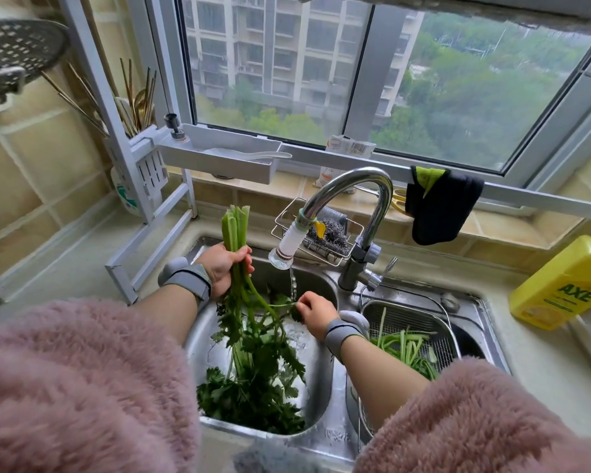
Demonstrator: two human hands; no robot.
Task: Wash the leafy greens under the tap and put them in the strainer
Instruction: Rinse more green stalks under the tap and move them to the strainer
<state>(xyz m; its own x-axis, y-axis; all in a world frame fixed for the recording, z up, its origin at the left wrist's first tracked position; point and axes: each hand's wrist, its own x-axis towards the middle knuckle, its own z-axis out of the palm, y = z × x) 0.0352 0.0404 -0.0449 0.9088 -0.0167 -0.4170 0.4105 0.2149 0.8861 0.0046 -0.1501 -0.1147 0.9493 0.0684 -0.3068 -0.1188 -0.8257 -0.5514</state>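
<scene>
My left hand [224, 268] grips a bunch of leafy greens [253, 346] by its stalks, cut ends up, leaves hanging down into the left sink basin [198, 339]. More loose greens lie at the bottom of that basin. My right hand [316, 312] pinches a thin stem and leaf of the bunch under the running water. The chrome tap [355, 189] has a white filter nozzle [285, 249] that pours a thin stream. The metal mesh strainer [439, 322] sits in the right basin with several green stalks [406, 346] in it.
A yellow detergent bottle [563, 285] stands on the counter at right. A wire caddy with a steel scourer [325, 233] sits behind the tap. A dark cloth [440, 206] hangs on the rail. A white rack with chopsticks [140, 107] stands at left.
</scene>
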